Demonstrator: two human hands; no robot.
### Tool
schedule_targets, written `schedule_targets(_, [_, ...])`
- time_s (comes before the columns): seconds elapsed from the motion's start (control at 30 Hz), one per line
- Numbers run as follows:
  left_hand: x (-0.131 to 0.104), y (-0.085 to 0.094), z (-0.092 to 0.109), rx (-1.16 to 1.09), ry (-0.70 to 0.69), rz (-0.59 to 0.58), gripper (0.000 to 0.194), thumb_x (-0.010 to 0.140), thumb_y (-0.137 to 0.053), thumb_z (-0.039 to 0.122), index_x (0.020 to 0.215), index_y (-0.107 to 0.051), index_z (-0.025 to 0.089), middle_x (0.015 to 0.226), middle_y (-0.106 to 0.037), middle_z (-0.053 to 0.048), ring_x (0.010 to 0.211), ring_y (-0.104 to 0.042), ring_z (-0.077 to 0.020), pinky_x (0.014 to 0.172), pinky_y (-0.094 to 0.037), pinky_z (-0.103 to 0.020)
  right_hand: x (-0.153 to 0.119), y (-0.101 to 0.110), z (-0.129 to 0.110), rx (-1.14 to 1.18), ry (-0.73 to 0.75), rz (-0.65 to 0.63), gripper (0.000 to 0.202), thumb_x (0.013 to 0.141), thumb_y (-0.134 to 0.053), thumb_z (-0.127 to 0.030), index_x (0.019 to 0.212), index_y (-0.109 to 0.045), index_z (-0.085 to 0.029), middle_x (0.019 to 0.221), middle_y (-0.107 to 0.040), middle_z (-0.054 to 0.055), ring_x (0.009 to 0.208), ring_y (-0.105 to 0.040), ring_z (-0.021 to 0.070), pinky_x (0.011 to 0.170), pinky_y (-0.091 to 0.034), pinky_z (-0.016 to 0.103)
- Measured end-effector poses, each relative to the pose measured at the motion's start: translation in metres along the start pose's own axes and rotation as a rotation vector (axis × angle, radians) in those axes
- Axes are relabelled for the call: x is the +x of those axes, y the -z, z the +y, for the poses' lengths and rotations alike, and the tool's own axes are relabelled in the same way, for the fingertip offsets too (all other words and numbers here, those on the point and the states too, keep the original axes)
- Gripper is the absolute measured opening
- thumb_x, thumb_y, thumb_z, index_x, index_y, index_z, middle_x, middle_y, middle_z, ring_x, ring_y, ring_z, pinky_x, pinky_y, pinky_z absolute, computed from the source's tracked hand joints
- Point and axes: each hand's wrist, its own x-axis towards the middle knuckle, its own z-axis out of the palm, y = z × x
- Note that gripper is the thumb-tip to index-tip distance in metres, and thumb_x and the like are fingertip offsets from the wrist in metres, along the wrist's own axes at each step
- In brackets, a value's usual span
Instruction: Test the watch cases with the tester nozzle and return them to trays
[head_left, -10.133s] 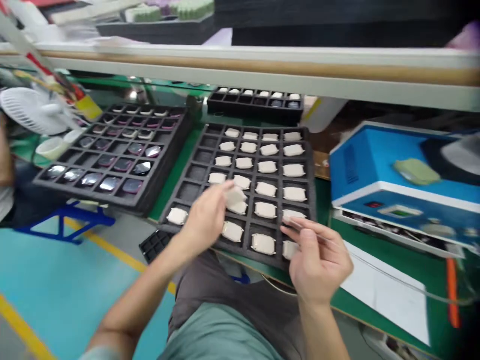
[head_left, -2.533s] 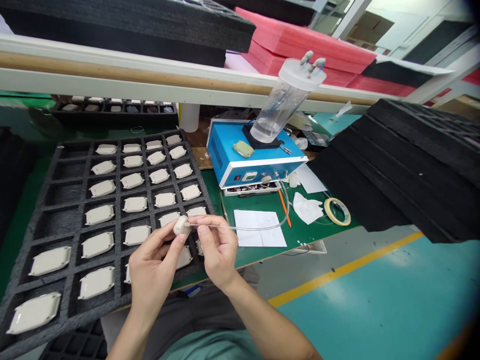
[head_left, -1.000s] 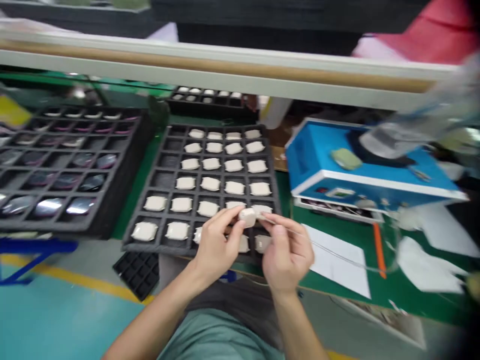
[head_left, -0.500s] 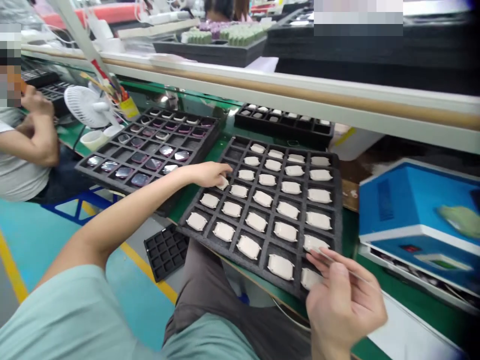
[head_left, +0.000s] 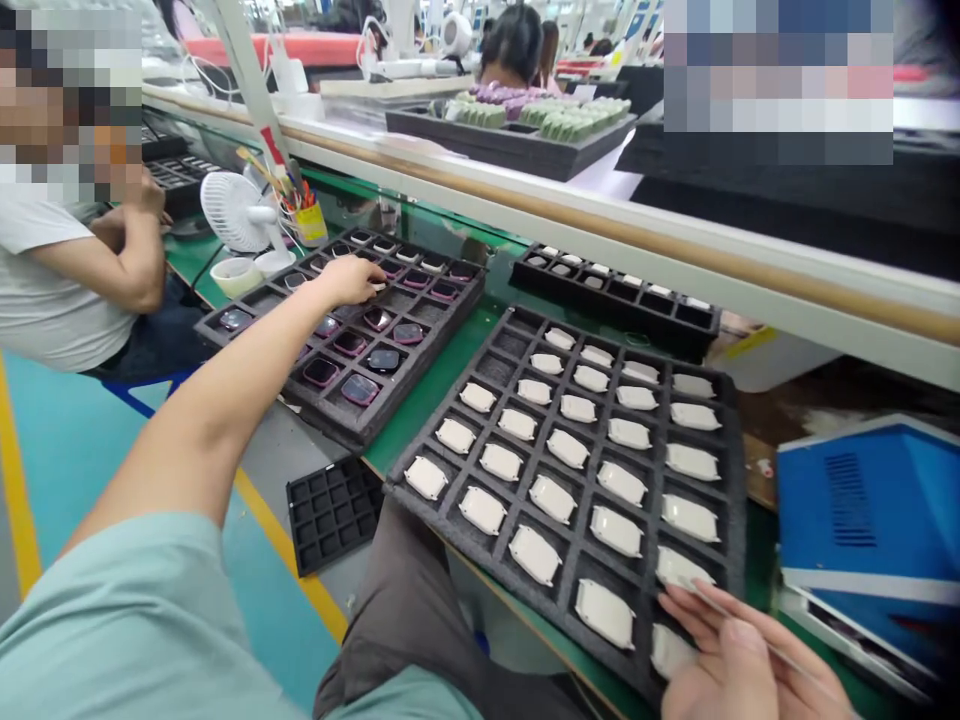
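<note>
My left hand point(head_left: 351, 280) reaches over the left tray point(head_left: 409, 395); its fingertips are closed at a compartment, at something small I cannot make out. Dark-glassed, watch-like pieces point(head_left: 360, 389), some purple-rimmed, lie in this tray's compartments. At the right tray's near right corner, my right hand point(head_left: 750, 650) is closed around a thin rod-like tool point(head_left: 709, 602), whose tip is by a white piece point(head_left: 684, 567). The right tray point(head_left: 431, 508) holds rows of white, rounded-rectangular pieces point(head_left: 604, 613), one per compartment. Two compartments at its far left hold no piece.
A narrow black tray point(head_left: 622, 302) stands behind. To the right is a blue machine point(head_left: 862, 510); at far left are a white fan point(head_left: 232, 212) and a pen cup point(head_left: 309, 222). A seated person point(head_left: 60, 270) works there. A shelf edge point(head_left: 525, 210) crosses above.
My left hand has let go of a white piece, which now lies in the right tray's left column, and moved left over the other tray. My right hand keeps the tool. The camera view has shifted.
</note>
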Motion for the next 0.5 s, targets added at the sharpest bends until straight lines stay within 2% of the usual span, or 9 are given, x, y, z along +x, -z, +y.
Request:
schedule_targets(0.07, [-0.005, -0.002, 0.002, -0.069, 0.011, 0.067, 0.031, 0.079, -0.072, 0.026, 0.107, -0.083, 0.021, 0.116, -0.082, -0.006, 0.123, -0.068, -0.0307, 0.112, -0.045, -0.039, -0.004, -0.008, -0.01, 0.029, -0.01, 0.066, 0.028, 0.077, -0.082, -0.036, 0.086, -0.069, -0.013, 0.081, -0.074, 0.006, 0.058, -0.071, 0.0181, 0.057, -0.067, 0.035])
schedule_targets(0.13, [-0.02, -0.002, 0.016, -0.132, 0.013, 0.149, 0.033, 0.086, -0.067, 0.027, 0.115, -0.08, 0.016, 0.119, -0.081, -0.007, 0.119, -0.068, -0.0255, 0.113, -0.046, -0.037, -0.007, -0.015, -0.019, 0.066, -0.016, 0.111, 0.026, 0.076, -0.082, -0.034, 0.085, -0.07, -0.012, 0.078, -0.074, 0.005, 0.057, -0.071, 0.0171, 0.055, -0.066, 0.032])
schedule_targets(0.2, [-0.049, -0.004, 0.046, -0.264, -0.015, 0.218, 0.038, 0.092, -0.063, 0.029, 0.124, -0.074, 0.012, 0.119, -0.08, -0.008, 0.109, -0.071, -0.0199, 0.106, -0.052, -0.033, -0.007, -0.019, -0.023, 0.109, -0.017, 0.121, 0.025, 0.075, -0.082, -0.032, 0.087, -0.07, -0.013, 0.076, -0.073, 0.004, 0.058, -0.071, 0.0171, 0.054, -0.066, 0.031])
schedule_targets(0.23, [-0.069, -0.007, 0.067, -0.352, -0.044, 0.238, 0.04, 0.094, -0.062, 0.031, 0.127, -0.072, 0.012, 0.117, -0.08, -0.007, 0.099, -0.073, -0.0177, 0.097, -0.057, -0.032, -0.006, -0.019, -0.024, 0.134, -0.015, 0.118, 0.025, 0.076, -0.082, -0.032, 0.088, -0.07, -0.014, 0.075, -0.073, 0.003, 0.058, -0.072, 0.0173, 0.055, -0.066, 0.031])
schedule_targets(0.27, [-0.093, -0.012, 0.09, -0.597, -0.09, 0.229, 0.039, 0.091, -0.067, 0.03, 0.126, -0.073, 0.012, 0.112, -0.081, -0.009, 0.091, -0.075, -0.0194, 0.087, -0.061, -0.033, -0.005, -0.019, -0.023, 0.159, -0.011, 0.114, 0.025, 0.076, -0.082, -0.032, 0.09, -0.07, -0.014, 0.075, -0.073, 0.002, 0.059, -0.072, 0.0173, 0.056, -0.066, 0.031])
schedule_targets(0.3, [-0.118, -0.02, 0.116, -0.84, -0.137, 0.183, 0.039, 0.087, -0.074, 0.03, 0.122, -0.075, 0.013, 0.107, -0.081, -0.01, 0.086, -0.076, -0.022, 0.08, -0.064, -0.035, -0.004, -0.019, -0.022, 0.18, -0.008, 0.109, 0.025, 0.078, -0.082, -0.032, 0.092, -0.07, -0.015, 0.075, -0.073, 0.001, 0.061, -0.073, 0.017, 0.058, -0.067, 0.031])
schedule_targets(0.37, [-0.169, -0.043, 0.169, -1.175, -0.175, 0.043, 0.036, 0.082, -0.082, 0.029, 0.114, -0.078, 0.016, 0.1, -0.082, -0.011, 0.085, -0.078, -0.0251, 0.075, -0.066, -0.036, -0.004, -0.017, -0.019, 0.197, -0.002, 0.092, 0.022, 0.083, -0.08, -0.032, 0.093, -0.069, -0.016, 0.077, -0.073, 0.0, 0.064, -0.074, 0.0158, 0.062, -0.067, 0.03])
schedule_targets(0.43, [-0.211, -0.072, 0.215, -1.395, -0.123, -0.155, 0.034, 0.08, -0.085, 0.029, 0.112, -0.078, 0.017, 0.099, -0.082, -0.01, 0.087, -0.079, -0.0249, 0.075, -0.066, -0.035, -0.003, -0.015, -0.018, 0.179, 0.001, 0.072, 0.018, 0.089, -0.076, -0.033, 0.093, -0.07, -0.017, 0.081, -0.072, 0.001, 0.069, -0.074, 0.0149, 0.066, -0.067, 0.03])
schedule_targets(0.5, [-0.236, -0.1, 0.254, -1.569, -0.036, -0.315, 0.037, 0.08, -0.086, 0.032, 0.113, -0.075, 0.019, 0.105, -0.081, -0.011, 0.092, -0.079, -0.0245, 0.077, -0.067, -0.034, -0.003, -0.014, -0.018, 0.155, 0.021, 0.072, 0.016, 0.093, -0.073, -0.033, 0.095, -0.07, -0.018, 0.088, -0.071, 0.002, 0.074, -0.075, 0.0149, 0.069, -0.067, 0.031])
